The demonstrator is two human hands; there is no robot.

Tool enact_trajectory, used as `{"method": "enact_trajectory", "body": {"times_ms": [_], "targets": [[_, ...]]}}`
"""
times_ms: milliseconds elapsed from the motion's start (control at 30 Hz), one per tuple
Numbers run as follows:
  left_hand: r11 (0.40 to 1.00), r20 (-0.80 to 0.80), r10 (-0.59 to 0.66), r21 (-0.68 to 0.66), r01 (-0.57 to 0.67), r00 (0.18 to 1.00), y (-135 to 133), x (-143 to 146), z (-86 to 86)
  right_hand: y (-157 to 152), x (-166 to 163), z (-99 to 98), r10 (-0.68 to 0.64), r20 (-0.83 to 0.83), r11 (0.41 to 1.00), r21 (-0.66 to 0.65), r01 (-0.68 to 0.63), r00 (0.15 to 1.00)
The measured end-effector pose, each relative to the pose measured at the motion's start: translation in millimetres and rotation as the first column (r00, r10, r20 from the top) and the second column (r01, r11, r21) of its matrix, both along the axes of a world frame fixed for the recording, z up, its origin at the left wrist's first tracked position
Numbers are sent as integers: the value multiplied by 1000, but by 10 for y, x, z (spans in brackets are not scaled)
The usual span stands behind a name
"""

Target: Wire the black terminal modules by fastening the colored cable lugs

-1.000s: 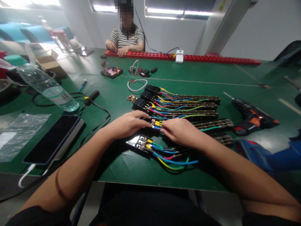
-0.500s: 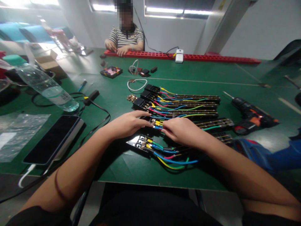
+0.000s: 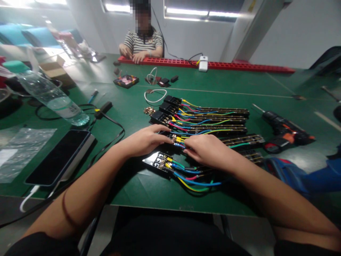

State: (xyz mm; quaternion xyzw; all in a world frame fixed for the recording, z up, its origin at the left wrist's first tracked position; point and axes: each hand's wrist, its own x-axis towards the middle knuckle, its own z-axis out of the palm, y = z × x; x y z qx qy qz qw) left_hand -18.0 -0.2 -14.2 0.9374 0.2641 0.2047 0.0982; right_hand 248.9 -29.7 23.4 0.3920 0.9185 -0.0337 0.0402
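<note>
My left hand [image 3: 149, 139] is closed on the near-left end of a black socket block [image 3: 165, 134], with fingertips on its two sides. Beside it, my right hand [image 3: 204, 147] pinches at a blue-sleeved wire [image 3: 180, 145] that meets this block's metal terminals. Its fingertips partly hide the wire. Just nearer to me lies another black socket block [image 3: 159, 164] with yellow, blue and red wire ends on its screws. Several similar wired strips [image 3: 226, 117] lie in a row beyond my hands.
Small brass parts [image 3: 149, 111] lie left of the strips. A power drill [image 3: 289, 129] and a blue tool [image 3: 290, 174] are at right. On the left are a phone [image 3: 60, 156], a water bottle [image 3: 62, 103] and black cable [image 3: 117, 122]. Across the table sits a person [image 3: 144, 42] behind a red rail [image 3: 239, 65].
Both hands keep nearly the same place. My right fingers shift very slightly at the wire. The view moves a little.
</note>
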Motion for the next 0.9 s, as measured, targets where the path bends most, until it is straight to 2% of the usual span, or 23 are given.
{"method": "enact_trajectory", "body": {"times_ms": [167,367,733,900], "targets": [[1000,7,0,-13,0,1000,-2,-14,-10,-6,10,-15,19,-79,1000,20,-18,997],[999,48,-3,-32,5,999,-5,-16,-19,0,-12,-42,29,-71,999,-20,-30,997],[999,22,8,-41,-7,1000,-6,-18,-8,6,0,-42,33,-97,999,5,-33,995],[999,6,6,-36,-6,1000,-7,-15,-8,17,-9,-42,31,-110,998,-50,-37,993]]}}
